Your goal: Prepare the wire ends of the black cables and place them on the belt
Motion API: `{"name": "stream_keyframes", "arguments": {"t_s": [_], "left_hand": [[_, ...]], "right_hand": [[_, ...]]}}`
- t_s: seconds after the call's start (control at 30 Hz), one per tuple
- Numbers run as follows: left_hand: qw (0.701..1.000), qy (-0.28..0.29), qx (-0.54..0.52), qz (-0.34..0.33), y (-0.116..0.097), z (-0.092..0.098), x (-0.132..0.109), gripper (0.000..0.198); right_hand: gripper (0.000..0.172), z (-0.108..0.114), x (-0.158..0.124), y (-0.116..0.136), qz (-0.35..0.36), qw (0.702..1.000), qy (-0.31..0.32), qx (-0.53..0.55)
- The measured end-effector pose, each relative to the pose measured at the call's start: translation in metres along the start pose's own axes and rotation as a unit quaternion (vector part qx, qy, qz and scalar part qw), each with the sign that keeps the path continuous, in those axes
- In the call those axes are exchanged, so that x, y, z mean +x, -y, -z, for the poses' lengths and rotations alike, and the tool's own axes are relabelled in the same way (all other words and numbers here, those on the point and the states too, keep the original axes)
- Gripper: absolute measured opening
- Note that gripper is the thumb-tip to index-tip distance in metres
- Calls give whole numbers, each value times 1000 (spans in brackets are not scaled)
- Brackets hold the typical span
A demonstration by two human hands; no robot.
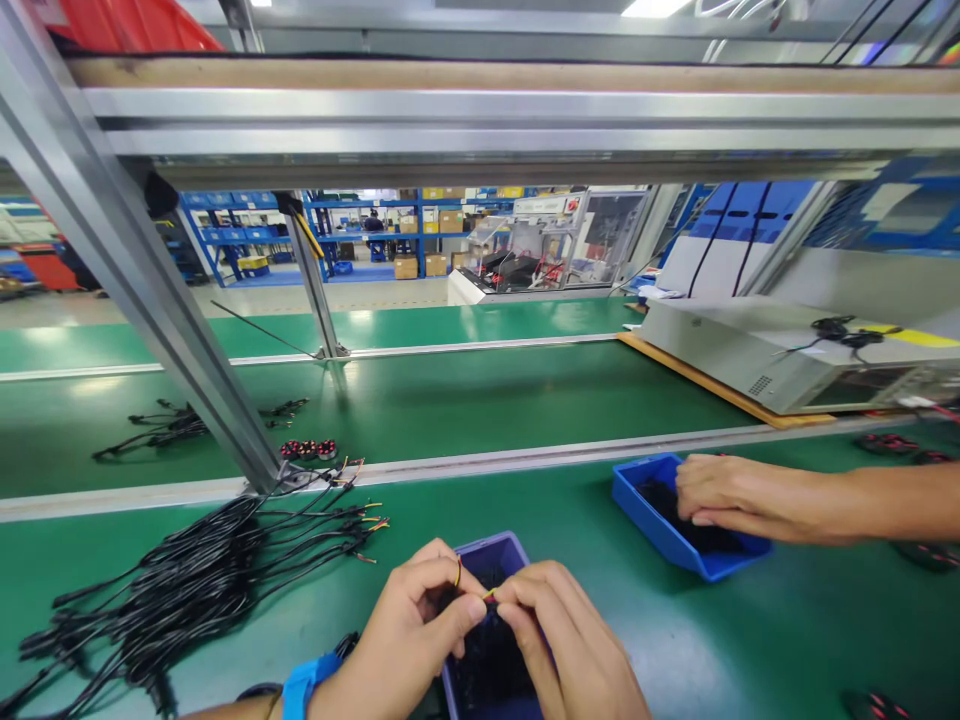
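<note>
Fingers [459,612] of the left hand [405,640] and right hand [566,645] pinch thin wire ends [458,573] above a purple tray [496,547] on the green counter [570,500]; black cables [187,580] lie left.

— What does the person wear?
— A bright blue band [301,686] circles the wrist just behind the left hand [409,632].
— And the right hand [571,650]?
— It is bare, like the left, with short, plain nails.

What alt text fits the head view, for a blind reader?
The left hand and right hand pinch thin wires over a dark tray on a green table. Black cables lie at left; at right, another person's hand rests in a blue tray.
</note>
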State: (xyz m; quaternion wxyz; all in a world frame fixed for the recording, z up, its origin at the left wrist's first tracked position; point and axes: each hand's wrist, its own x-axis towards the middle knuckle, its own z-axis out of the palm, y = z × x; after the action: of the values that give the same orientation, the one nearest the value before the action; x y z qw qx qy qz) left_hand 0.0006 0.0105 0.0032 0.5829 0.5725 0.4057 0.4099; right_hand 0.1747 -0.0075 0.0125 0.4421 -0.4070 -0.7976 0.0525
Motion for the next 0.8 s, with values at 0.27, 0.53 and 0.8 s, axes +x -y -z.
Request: {"name": "stream_keyframes", "arguments": {"t_s": [0.27, 0.53, 0.8], "left_hand": [[1000, 8, -19, 14, -15, 1, -1, 34], [1000, 19, -16, -2, -11, 3, -2, 31], [1000, 12, -9, -10, -8, 2, -3, 30]], "right_hand": [[16, 5, -5, 0, -92, 995, -11, 44], [16, 3, -5, 2, -46, 998, -14, 30], [16, 3, -3, 3, -26, 999, -22, 27]]}}
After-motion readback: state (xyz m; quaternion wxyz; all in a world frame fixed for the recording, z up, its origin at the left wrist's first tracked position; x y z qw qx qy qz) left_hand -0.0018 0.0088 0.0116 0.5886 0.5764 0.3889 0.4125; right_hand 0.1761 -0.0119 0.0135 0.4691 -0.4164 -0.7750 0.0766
